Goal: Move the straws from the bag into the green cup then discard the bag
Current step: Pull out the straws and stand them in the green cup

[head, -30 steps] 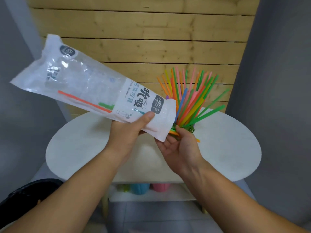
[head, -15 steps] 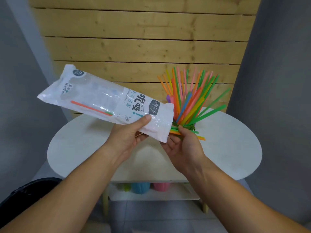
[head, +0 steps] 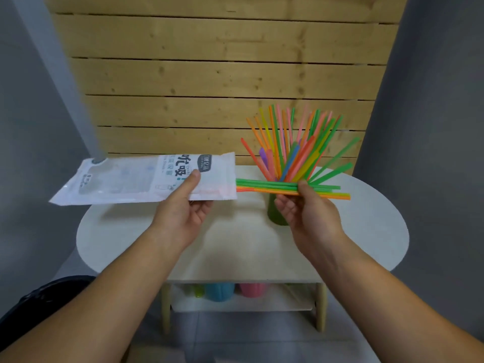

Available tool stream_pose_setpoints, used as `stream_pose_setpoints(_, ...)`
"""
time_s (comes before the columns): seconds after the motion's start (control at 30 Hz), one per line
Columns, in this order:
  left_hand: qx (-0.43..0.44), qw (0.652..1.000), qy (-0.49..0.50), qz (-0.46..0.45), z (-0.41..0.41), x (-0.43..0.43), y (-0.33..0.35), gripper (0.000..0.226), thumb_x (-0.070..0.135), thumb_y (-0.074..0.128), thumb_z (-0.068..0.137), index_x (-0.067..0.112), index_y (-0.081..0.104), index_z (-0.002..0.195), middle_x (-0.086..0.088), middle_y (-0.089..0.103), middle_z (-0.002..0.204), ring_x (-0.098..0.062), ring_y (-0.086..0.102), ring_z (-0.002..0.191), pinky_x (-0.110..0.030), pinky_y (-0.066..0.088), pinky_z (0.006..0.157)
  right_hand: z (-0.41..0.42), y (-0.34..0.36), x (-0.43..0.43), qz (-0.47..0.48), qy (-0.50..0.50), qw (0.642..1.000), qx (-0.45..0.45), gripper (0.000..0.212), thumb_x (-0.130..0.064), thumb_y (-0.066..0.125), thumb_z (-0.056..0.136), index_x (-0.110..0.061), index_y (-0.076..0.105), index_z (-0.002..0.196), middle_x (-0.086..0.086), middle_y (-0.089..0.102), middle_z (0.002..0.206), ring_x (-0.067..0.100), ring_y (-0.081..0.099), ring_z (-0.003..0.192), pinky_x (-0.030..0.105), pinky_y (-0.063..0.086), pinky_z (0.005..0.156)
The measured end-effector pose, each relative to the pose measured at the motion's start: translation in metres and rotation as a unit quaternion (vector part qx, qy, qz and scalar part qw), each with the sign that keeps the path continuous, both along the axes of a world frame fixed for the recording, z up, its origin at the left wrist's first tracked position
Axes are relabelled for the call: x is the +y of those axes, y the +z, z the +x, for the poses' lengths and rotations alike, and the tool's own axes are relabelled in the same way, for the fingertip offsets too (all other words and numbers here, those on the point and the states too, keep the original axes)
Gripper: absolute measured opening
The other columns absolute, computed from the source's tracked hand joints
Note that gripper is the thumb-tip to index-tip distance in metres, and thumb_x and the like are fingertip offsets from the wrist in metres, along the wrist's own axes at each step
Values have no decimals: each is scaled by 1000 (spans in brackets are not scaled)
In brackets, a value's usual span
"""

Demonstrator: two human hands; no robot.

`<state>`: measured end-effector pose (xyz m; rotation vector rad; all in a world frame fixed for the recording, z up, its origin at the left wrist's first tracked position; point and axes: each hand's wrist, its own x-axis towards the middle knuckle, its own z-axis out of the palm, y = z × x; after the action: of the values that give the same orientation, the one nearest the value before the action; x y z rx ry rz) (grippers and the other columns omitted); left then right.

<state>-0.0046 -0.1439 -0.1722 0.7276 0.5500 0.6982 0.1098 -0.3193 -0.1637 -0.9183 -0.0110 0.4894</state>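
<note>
Both hands grip: the left hand (head: 183, 213) pinches the clear printed straw bag (head: 146, 179), thumb on top, holding it nearly level above the left of the white round surface (head: 125, 237). Right hand (head: 305, 208) clamps a small horizontal bundle of green and orange straws (head: 264, 186), their left ends at the bag's open mouth. Just behind that hand, the green cup (head: 275, 213) stands on the surface, a fan of coloured straws (head: 296, 150) upright inside. Beyond rises a wooden plank wall (head: 209, 74).
</note>
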Motion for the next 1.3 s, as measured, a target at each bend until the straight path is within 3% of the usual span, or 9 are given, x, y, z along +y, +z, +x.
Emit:
stream_pose_setpoints(0.3,-7,999,18,-40,-2,2,-4,41,16,78,88,19,65,127,4,82,87,-11,78,72,-23,60,54,23,9,-40,-11,-45,998,-43,19,-20,54,102,-5,64,107,7,77,74,18,74,66,27,61,63)
stream_pose_setpoints(0.43,-5,999,21,-43,-1,2,-5,43,15,79,88,18,65,129,3,82,88,-11,79,73,-22,60,55,32,10,-55,-47,-100,986,-126,22,-22,55,102,-4,67,102,5,77,72,16,73,65,26,60,66)
stream_pose_setpoints(0.53,-3,999,20,-40,0,1,-5,42,15,79,88,19,65,127,4,82,86,-11,78,71,-22,59,53,37,15,-67,-109,-165,951,-236,28,-30,56,99,-11,72,87,3,75,69,20,74,66,29,60,70)
stream_pose_setpoints(0.67,-2,999,11,-37,1,-2,-5,40,15,79,87,20,67,125,4,82,88,-11,78,73,-22,59,54,40,26,-82,-202,-228,876,-374,35,-44,55,95,-26,74,72,-6,74,65,19,74,64,32,60,68)
stream_pose_setpoints(0.83,4,1000,-3,-29,3,-5,-7,34,15,80,86,22,69,118,4,82,88,-11,78,71,-22,59,53,32,29,-81,-274,-234,800,-480,29,-39,55,98,-29,66,72,-13,70,61,1,70,64,7,47,57)
stream_pose_setpoints(1.0,13,1000,-17,-19,3,-5,-9,25,17,79,87,23,71,109,4,82,87,-11,78,72,-22,59,54,35,24,-72,-313,-222,757,-528,32,-38,56,98,-14,69,81,-7,70,72,12,71,68,30,57,62)
stream_pose_setpoints(1.1,15,999,-21,-19,3,-6,-9,22,17,79,87,24,71,106,5,82,85,-10,78,70,-22,59,54,36,27,-68,-309,-227,758,-528,38,-37,56,98,-6,69,80,2,71,70,20,71,66,43,57,62)
stream_pose_setpoints(1.23,14,999,-25,-17,2,-6,-9,20,17,80,86,24,72,103,5,82,85,-11,78,71,-22,59,54,39,41,-74,-293,-260,779,-490,34,-42,55,97,-18,68,76,-7,70,68,12,71,65,32,58,63)
stream_pose_setpoints(1.3,14,999,-26,-17,1,-6,-9,19,17,80,86,25,72,102,5,82,87,-11,78,72,-23,60,55,40,44,-78,-286,-267,784,-481,33,-40,55,97,-17,69,79,-8,70,68,8,71,64,33,60,64)
